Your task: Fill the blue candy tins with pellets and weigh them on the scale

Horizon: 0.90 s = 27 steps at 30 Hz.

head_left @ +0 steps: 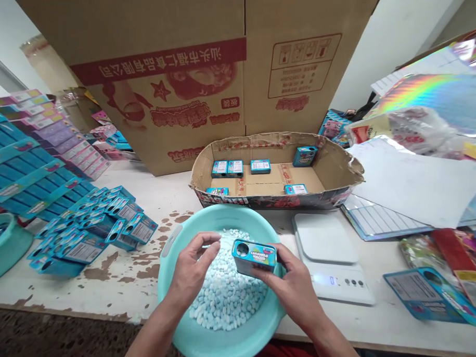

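Note:
My right hand point(294, 280) grips a small blue candy box point(255, 257) labelled "Caramelo Macizo", its printed end with a round dark hole facing up. The box is over a turquoise basin point(224, 351) holding a heap of pale blue and white candies point(226, 298). My left hand point(192, 268) hovers over the basin's left side, apart from the box. Its fingers are curled, with thumb and fingertips close together; whatever lies inside them is hidden.
Behind the basin stands a cut-down cardboard tray point(261, 185) with several blue boxes. A white scale point(326, 243) sits at right, near plastic sheets and a flat blue carton point(433, 296). Stacked blue boxes point(87, 230) lie at left. A large carton point(209, 23) rises behind.

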Available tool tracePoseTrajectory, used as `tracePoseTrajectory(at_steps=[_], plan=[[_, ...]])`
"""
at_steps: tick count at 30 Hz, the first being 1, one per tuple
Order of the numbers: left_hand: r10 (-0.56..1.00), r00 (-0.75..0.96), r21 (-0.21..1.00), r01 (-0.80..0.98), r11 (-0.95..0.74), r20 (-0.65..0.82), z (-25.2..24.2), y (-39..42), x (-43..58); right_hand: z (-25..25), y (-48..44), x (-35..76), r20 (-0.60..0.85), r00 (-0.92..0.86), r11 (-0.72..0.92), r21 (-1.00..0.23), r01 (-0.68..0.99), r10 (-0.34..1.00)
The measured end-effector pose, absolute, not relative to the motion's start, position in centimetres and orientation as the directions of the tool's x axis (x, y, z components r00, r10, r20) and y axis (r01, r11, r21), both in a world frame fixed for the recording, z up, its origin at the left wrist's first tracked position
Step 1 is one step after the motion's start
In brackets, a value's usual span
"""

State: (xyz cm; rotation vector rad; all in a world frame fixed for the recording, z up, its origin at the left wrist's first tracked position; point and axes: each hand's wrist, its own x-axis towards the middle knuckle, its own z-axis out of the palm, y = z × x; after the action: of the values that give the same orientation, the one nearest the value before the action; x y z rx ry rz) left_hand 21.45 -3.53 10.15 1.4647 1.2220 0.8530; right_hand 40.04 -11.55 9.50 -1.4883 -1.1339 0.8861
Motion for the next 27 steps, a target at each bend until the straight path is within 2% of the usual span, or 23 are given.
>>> tracePoseTrajectory(at_steps=[3, 6, 10, 12, 14, 17, 21, 27], plan=[[0.948, 0.281, 0.918, 0.395, 0.027, -0.149, 9.4, -3.4, 20.3, 10.2, -12.4, 41.8, 0.083, 0.348, 0.015, -0.981, 0.192, 0.934], [0.909, 0.38, 0.825, 0.56, -0.08, -0.17, 8.1, -3.7, 19.3, 10.1, -13.2, 44.9, 0.116, 0.492, 0.015, -0.978, 0.206, 0.863], [0.866, 0.483, 0.582, 0.744, -0.329, -0.128, 5.4, -4.1, 19.0, 8.1, -12.9, 49.9, 0.097, 0.735, -0.12, -0.964, 0.236, 0.671], [0.811, 0.553, 0.434, 0.789, -0.435, -0.192, 4.4, -4.3, 19.5, 6.6, -12.2, 52.1, 0.111, 0.768, -0.148, -0.954, 0.259, 0.63], [0.727, 0.615, 0.347, 0.783, -0.517, -0.306, 4.2, -4.5, 20.1, 5.0, -11.3, 53.6, 0.123, 0.769, -0.157, -0.947, 0.279, 0.627], [0.65, 0.638, 0.315, 0.77, -0.555, -0.414, 4.9, -4.8, 20.8, 3.1, -10.5, 54.5, 0.121, 0.765, -0.162, -0.945, 0.283, 0.633], [0.638, 0.618, 0.286, 0.783, -0.552, -0.459, 5.4, -4.8, 20.9, 2.3, -10.9, 54.5, 0.133, 0.782, -0.161, -0.944, 0.286, 0.609], [0.637, 0.622, 0.253, 0.777, -0.577, -0.455, 4.5, -4.6, 20.4, 3.3, -14.0, 54.4, 0.232, 0.862, -0.158, -0.93, 0.333, 0.45]])
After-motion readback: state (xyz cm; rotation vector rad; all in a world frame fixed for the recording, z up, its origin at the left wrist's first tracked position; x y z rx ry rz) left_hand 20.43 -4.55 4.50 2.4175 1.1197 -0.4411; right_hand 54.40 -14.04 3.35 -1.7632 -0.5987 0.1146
